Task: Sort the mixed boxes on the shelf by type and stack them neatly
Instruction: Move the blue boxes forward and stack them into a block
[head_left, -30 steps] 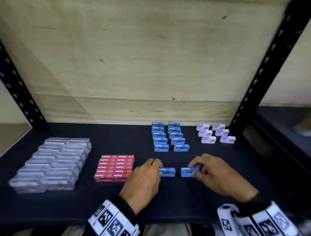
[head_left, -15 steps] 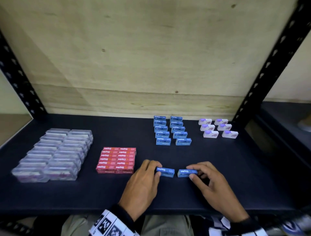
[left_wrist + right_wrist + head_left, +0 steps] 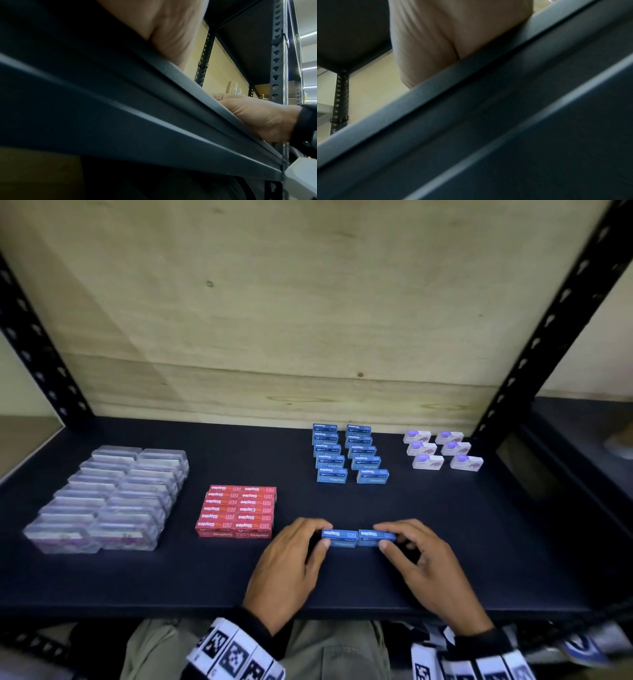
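Note:
Two blue staple boxes lie end to end on the dark shelf near its front edge. My left hand pinches the left blue box at its left end. The right blue box is pinched at its right end by my right hand. The inner ends of the two boxes touch. Behind them stand two rows of blue boxes. Both wrist views show only the shelf's front rail and the heel of a palm; the fingers are hidden there.
Clear plastic boxes form a block at the left. A red staple box stack sits just left of my left hand. White and purple boxes stand at the back right. Black uprights and a wooden back panel bound the shelf.
The two blue boxes were apart with a gap between them; both hands have slid them inward until their ends meet in one line.

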Demonstrator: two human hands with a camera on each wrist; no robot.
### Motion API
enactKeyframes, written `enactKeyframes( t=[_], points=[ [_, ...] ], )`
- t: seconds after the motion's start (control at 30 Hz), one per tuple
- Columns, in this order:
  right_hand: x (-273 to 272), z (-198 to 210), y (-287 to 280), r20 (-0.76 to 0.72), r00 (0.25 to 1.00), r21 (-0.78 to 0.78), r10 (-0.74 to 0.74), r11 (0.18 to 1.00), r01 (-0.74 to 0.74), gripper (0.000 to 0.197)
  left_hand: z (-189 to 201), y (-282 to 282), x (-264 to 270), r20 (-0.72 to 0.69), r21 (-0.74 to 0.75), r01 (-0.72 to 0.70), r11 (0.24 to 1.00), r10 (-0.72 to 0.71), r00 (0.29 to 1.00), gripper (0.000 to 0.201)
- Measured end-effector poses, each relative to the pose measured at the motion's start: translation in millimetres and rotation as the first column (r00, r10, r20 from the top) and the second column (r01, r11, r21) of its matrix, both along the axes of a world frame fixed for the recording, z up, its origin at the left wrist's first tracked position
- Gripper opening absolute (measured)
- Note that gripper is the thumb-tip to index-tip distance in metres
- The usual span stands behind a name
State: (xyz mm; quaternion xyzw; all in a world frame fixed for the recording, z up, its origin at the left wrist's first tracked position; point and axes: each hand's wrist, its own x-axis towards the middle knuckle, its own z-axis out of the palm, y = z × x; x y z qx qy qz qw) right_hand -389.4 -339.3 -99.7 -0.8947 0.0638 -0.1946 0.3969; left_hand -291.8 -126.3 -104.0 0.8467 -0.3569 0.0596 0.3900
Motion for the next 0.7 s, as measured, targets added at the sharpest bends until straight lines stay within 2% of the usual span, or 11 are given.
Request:
enactKeyframes(
  t=[0.47, 0.7],
  points=[
    [-0.2, 2.4, 0.1, -0.038, 0.999, -0.007, -0.006, 1.000, 0.006, 0.026, 0.1, -1.4, 0.1, -0.022, -0.009, -0.020, 1.000, 0.019, 1.000, 0.018],
    [-7.1, 14.6, -0.8, -0.065, 0.998, 0.075, -0.016, 0.997, 0.021, 0.031, 7.5, 1.5, -2.3, -0.092, 0.022, -0.004, 1.000, 0.006, 0.996, 0.037]
  ],
)
